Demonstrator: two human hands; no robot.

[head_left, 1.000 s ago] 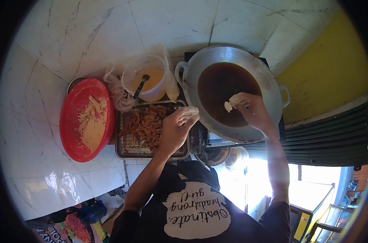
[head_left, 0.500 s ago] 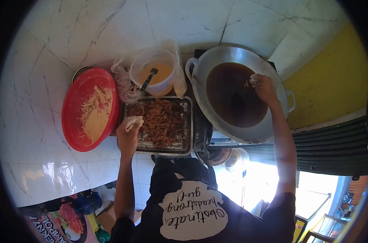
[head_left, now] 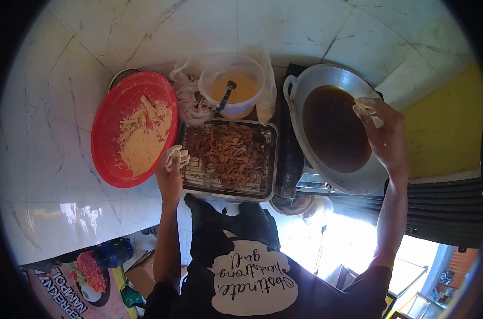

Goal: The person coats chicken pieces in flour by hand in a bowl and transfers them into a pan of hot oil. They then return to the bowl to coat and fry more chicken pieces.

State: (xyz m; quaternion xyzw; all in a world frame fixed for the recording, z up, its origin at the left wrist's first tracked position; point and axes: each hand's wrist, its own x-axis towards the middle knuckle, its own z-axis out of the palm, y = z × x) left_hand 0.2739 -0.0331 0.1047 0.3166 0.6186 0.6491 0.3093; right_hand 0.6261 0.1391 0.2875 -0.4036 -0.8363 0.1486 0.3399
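Red basin (head_left: 106,135) beside left hand (head_left: 172,167), wok (head_left: 337,75) under right hand (head_left: 385,129) — curled, grips unclear.

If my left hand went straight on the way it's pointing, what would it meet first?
Probably the right rim of the red bowl, though the height of your left hand is unclear.

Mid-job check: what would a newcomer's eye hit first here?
Probably the bright red bowl of pale powder at the left. Next, the wide metal pan of dark liquid at the right, the right hand above its side. Between them sits a tray heaped with brown pieces.
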